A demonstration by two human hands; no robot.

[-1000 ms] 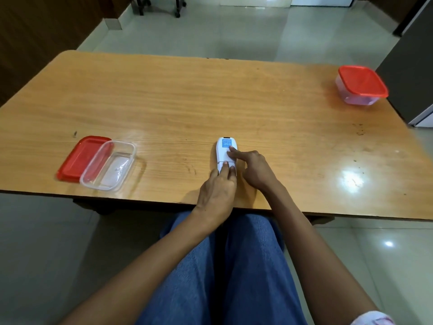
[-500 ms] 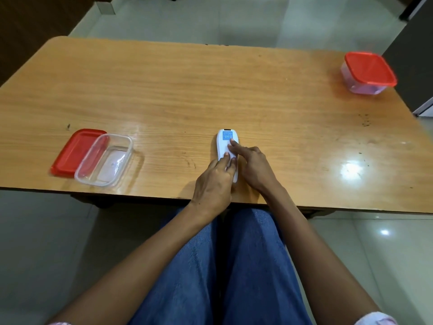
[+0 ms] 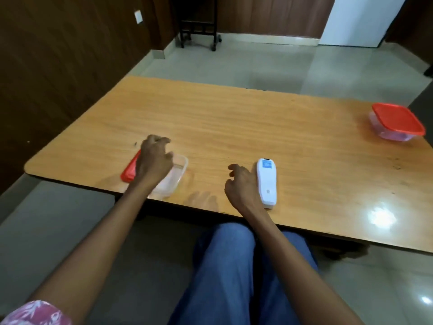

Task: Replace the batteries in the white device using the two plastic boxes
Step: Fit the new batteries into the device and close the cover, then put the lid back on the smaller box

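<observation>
The white device (image 3: 267,181) lies flat near the front edge of the wooden table (image 3: 234,123), its blue label facing up. My right hand (image 3: 241,186) rests against its left side with loosely curled fingers and nothing visible in them. My left hand (image 3: 153,160) hovers over the open clear plastic box (image 3: 174,181) at the front left; it is blurred with bent fingers, so anything in it is hidden. That box's red lid (image 3: 128,172) lies beside it, partly behind my hand. A second plastic box (image 3: 396,121), closed with a red lid, stands at the far right.
My legs in blue jeans (image 3: 234,277) are under the table's front edge. A dark wooden wall (image 3: 58,66) runs along the left. A black wheeled stand (image 3: 199,31) is on the tiled floor beyond the table.
My left hand left the device and swung left to above the open clear box. My right hand slid off the top of the device to its left side. The camera tilted up and turned left.
</observation>
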